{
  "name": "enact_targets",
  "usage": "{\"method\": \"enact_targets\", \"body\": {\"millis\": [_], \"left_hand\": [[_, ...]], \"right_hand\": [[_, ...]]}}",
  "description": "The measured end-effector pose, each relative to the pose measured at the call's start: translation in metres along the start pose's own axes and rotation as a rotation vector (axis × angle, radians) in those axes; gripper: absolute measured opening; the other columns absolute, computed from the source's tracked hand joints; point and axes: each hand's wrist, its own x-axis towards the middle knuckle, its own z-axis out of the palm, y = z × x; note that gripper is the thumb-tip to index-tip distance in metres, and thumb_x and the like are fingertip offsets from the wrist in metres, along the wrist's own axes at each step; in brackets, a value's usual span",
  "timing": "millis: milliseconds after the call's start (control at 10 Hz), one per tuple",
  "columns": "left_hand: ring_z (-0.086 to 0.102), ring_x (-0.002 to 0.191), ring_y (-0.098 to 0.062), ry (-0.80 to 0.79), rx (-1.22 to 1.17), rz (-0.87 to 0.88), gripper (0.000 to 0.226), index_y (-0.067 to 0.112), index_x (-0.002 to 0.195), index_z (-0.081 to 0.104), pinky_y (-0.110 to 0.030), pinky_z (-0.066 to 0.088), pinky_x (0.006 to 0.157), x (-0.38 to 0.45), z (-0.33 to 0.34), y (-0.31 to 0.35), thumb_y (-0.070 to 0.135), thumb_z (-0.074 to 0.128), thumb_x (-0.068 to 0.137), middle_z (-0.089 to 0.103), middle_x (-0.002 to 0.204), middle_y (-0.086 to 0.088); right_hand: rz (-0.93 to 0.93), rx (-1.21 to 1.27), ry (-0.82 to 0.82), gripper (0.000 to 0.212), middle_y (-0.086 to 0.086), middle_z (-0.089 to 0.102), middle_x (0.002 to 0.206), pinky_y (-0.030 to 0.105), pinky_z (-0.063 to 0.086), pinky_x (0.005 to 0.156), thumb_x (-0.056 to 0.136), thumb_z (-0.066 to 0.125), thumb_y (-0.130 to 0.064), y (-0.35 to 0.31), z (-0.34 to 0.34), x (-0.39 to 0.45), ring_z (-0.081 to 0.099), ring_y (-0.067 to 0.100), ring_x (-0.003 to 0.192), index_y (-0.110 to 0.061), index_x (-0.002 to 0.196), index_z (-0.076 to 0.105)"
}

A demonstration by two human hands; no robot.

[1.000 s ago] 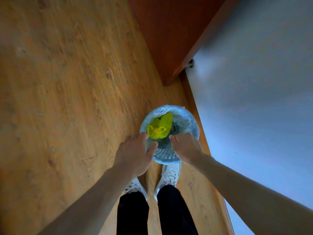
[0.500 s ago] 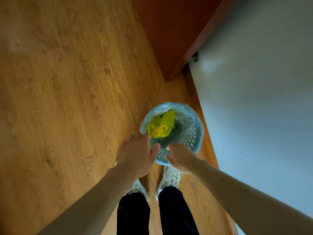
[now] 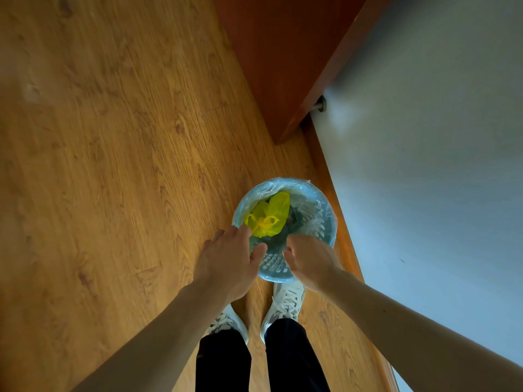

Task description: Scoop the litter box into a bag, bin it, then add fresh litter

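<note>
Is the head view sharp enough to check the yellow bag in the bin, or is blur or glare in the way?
Head view: sharp at centre; the knotted yellow bag in the bin reads clearly; the bin's clear liner glints slightly; wide-angle bending at the edges; soft bright patch on the wall.

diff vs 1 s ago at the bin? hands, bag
Both hands have drawn back toward the person from the bin. The left hand now sits just off the near-left rim with its fingers relaxed; the right hand, loosely curled, has come down over the near rim. Neither holds anything. The tied yellow bag lies inside the lined bin as before, and the shoes have not moved.
</note>
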Motion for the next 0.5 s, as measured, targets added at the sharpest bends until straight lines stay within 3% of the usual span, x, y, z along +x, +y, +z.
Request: {"method": "enact_targets", "body": {"millis": [100,200,300,400,500], "left_hand": [[0.052,0.111,-0.02,0.008,0.013,0.007,0.044,0.022,0.131,0.047,-0.04,0.044,0.095,-0.003,-0.001,0.001,0.051,0.034,0.101,0.058,0.119,0.0],[0.052,0.112,-0.02,0.015,0.013,0.008,0.045,0.022,0.133,0.047,-0.04,0.044,0.096,-0.005,-0.004,0.001,0.051,0.033,0.102,0.058,0.121,0.001],[0.052,0.113,-0.02,0.02,0.013,0.01,0.046,0.022,0.134,0.046,-0.039,0.043,0.097,-0.006,-0.006,0.002,0.052,0.032,0.102,0.058,0.122,0.0],[0.052,0.113,-0.02,0.037,0.012,0.011,0.046,0.022,0.134,0.046,-0.039,0.042,0.098,-0.008,-0.011,0.003,0.052,0.031,0.102,0.058,0.123,0.0],[0.052,0.111,-0.02,0.059,0.024,0.028,0.045,0.022,0.132,0.047,-0.039,0.042,0.096,-0.005,-0.012,0.004,0.052,0.031,0.102,0.059,0.121,0.0]], "right_hand": [[0.022,-0.022,0.077,0.025,-0.01,0.047,0.064,0.02,0.041,0.055,0.097,0.053,-0.026,-0.004,-0.009,-0.004,0.052,0.009,0.063,-0.022,0.074,0.043],[0.046,-0.018,0.067,0.042,-0.008,0.037,0.057,0.018,0.021,0.046,0.088,0.047,0.004,-0.007,-0.018,-0.007,0.037,0.007,0.054,-0.023,0.061,0.03],[0.077,-0.016,0.04,0.035,0.0,0.049,0.064,0.02,0.031,0.047,0.079,0.045,0.014,-0.006,-0.024,-0.005,0.053,0.017,0.065,-0.016,0.063,0.043],[0.112,-0.088,-0.135,0.061,0.008,0.048,0.13,0.056,0.047,0.095,0.081,0.065,-0.007,-0.005,-0.024,-0.004,0.041,0.032,0.128,-0.033,0.133,0.044],[0.107,-0.228,-0.22,0.095,0.005,-0.012,0.162,0.072,0.009,0.11,0.088,0.063,-0.045,-0.005,-0.025,-0.004,-0.009,0.038,0.148,-0.044,0.148,-0.01]]}}
